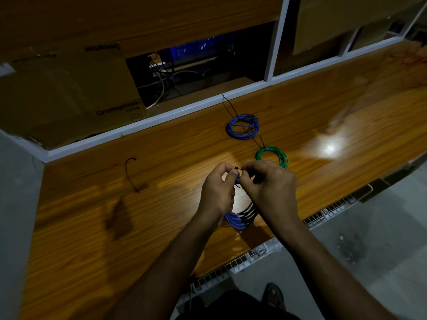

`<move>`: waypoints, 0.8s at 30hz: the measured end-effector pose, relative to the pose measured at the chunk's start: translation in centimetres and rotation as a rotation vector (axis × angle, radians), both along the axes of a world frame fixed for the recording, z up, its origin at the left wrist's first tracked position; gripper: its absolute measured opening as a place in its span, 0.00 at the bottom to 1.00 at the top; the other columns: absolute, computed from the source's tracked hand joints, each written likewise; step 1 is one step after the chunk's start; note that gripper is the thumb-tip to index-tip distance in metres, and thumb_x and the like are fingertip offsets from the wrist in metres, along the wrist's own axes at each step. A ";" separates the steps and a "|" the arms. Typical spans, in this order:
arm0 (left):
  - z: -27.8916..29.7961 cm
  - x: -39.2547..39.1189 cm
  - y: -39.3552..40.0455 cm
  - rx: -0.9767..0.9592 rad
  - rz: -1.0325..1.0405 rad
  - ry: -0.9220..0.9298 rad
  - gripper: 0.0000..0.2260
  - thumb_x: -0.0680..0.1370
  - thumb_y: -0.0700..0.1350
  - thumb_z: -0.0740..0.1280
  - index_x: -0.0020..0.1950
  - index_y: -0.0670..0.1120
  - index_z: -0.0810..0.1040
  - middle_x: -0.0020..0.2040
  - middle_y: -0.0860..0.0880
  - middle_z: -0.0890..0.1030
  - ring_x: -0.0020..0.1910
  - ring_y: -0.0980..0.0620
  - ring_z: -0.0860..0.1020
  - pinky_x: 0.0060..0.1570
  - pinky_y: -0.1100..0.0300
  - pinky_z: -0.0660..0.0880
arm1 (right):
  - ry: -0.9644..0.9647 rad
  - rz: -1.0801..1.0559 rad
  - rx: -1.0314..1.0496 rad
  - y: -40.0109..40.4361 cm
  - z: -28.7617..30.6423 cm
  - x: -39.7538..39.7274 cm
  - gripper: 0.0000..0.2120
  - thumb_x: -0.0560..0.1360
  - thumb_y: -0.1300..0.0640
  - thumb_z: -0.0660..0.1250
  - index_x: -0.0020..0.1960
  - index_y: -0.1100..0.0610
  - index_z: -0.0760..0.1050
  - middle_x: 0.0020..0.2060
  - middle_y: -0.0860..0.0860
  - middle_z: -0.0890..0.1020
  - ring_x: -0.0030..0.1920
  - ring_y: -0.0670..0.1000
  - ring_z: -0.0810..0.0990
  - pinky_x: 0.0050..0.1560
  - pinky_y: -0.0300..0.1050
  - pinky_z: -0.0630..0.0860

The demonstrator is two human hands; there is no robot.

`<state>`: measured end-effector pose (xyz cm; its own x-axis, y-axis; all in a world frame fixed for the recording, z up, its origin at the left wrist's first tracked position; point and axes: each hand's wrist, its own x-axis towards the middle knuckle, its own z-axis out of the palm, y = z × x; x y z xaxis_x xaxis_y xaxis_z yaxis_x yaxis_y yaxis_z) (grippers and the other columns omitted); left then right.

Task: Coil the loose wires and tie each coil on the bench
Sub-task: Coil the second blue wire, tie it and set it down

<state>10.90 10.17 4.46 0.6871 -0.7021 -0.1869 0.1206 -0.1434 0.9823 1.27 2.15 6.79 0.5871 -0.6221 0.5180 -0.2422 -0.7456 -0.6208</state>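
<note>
A small black cable tie (238, 169) is pinched at its head between the thumb and fingers of the left hand (218, 190), while the right hand (270, 187) is curled just beside it, its fingertips pinching the tie's strap and the top of a blue wire coil (238, 221). The coil is held upright between the two hands, its lower loops being seen below the wrists, close above the wooden counter (161, 204); whether it touches the surface cannot be told. Just beyond the right hand, a green wire coil (273, 155) is laid flat on the counter, with a black tie tail pointing away from it. Farther back, a second blue coil (242, 127) is laid flat as well, a long black tie (228, 107) reaching from it toward the white frame (184, 112) at the counter's rear edge. Well to the left of the hands, a loose black cable tie (130, 174) is seen lying curved on the wood. Behind the frame, cardboard boxes (69, 95) are stacked in a dim recess. A bright patch of reflected light (330, 147) is shown on the counter to the right.
</note>
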 end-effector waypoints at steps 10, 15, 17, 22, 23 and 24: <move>-0.4 0.2 0.4 -0.033 -0.040 -0.179 0.08 0.83 0.48 0.60 0.47 0.50 0.75 0.23 0.51 0.63 0.20 0.53 0.58 0.24 0.62 0.55 | 0.001 0.195 0.770 -2.8 1.0 0.5 0.06 0.74 0.53 0.74 0.46 0.56 0.85 0.37 0.51 0.86 0.32 0.44 0.81 0.34 0.43 0.76; -0.1 -0.2 0.4 -0.043 -0.083 -0.148 0.08 0.84 0.45 0.59 0.46 0.51 0.74 0.23 0.50 0.62 0.19 0.52 0.57 0.23 0.64 0.54 | 0.168 0.199 0.960 -4.2 1.2 1.6 0.07 0.76 0.55 0.72 0.44 0.59 0.82 0.37 0.53 0.82 0.32 0.47 0.72 0.29 0.41 0.68; 0.0 -0.2 0.4 -0.045 -0.087 -0.149 0.07 0.84 0.45 0.59 0.48 0.48 0.74 0.23 0.50 0.62 0.20 0.52 0.57 0.23 0.64 0.54 | 0.208 0.187 1.025 -4.5 1.4 2.0 0.06 0.76 0.56 0.71 0.43 0.59 0.81 0.37 0.52 0.81 0.36 0.50 0.74 0.33 0.43 0.69; 0.0 -0.1 0.8 -0.030 -0.076 -0.199 0.07 0.84 0.46 0.59 0.47 0.50 0.74 0.23 0.51 0.64 0.20 0.53 0.59 0.24 0.62 0.54 | 0.355 0.260 1.028 -4.7 1.9 2.2 0.11 0.77 0.52 0.70 0.49 0.61 0.82 0.43 0.56 0.83 0.36 0.48 0.74 0.30 0.42 0.67; 0.0 0.0 0.9 -0.028 -0.075 -0.206 0.07 0.84 0.46 0.59 0.47 0.51 0.74 0.23 0.51 0.64 0.20 0.54 0.59 0.24 0.62 0.54 | 0.371 0.268 1.027 -4.8 2.0 2.2 0.11 0.77 0.52 0.70 0.49 0.61 0.81 0.43 0.55 0.82 0.36 0.48 0.74 0.30 0.41 0.68; 0.0 0.0 0.9 -0.028 -0.077 -0.205 0.07 0.84 0.47 0.59 0.47 0.51 0.74 0.24 0.51 0.63 0.20 0.54 0.59 0.24 0.63 0.54 | 0.377 0.270 1.034 -4.8 2.0 2.3 0.10 0.77 0.53 0.70 0.48 0.60 0.80 0.41 0.53 0.81 0.37 0.48 0.74 0.30 0.41 0.68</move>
<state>10.88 11.12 4.50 0.6527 -0.7571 -0.0280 -0.0927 -0.1165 0.9889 3.58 -2.69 8.84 0.7767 -0.4787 -0.4093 -0.4532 0.0265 -0.8910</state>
